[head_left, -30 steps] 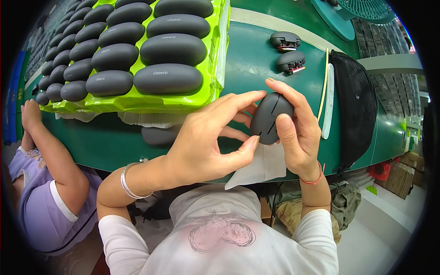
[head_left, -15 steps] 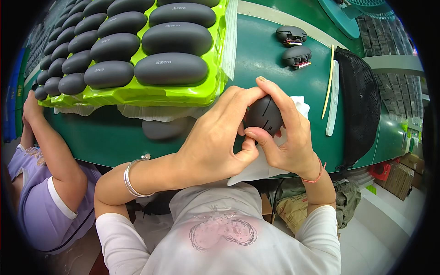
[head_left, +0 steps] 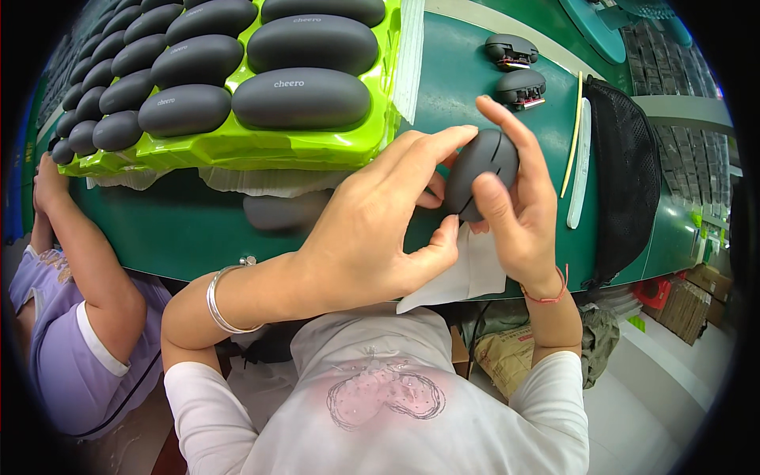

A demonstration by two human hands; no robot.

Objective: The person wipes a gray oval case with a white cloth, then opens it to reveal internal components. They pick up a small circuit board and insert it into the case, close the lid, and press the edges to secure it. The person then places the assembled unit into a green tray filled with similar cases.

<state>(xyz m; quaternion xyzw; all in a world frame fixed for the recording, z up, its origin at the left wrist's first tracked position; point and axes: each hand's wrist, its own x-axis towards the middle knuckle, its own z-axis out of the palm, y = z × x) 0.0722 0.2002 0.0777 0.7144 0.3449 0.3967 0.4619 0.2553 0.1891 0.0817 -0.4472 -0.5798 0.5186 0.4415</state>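
A dark grey, pebble-shaped plastic case [head_left: 473, 158] with thin slots is tilted between my two hands above the table. My left hand [head_left: 368, 222] pinches its left edge, with fingertips at the top and the thumb at the lower end. On the other side my right hand [head_left: 529, 210] grips it, the thumb lying over the slotted face and the index finger raised past its top. The fingers behind the case are partly hidden. Below my hands lies a white sheet [head_left: 471, 269]. Another dark grey case [head_left: 285, 211] rests on the table, left of my left wrist.
A bright green tray [head_left: 269, 150] of several dark grey cases stands far left. Two open case parts [head_left: 511, 49] sit behind my hands. To the right are a wooden stick [head_left: 571, 138], a pale strip [head_left: 580, 166] and a black mesh pouch [head_left: 621, 182]. A co-worker's arm [head_left: 99, 253] is at left.
The case has been turned in my hands and lifted slightly to the right, showing more of its slotted face. My right thumb has moved up over it, and my right index finger has lifted away.
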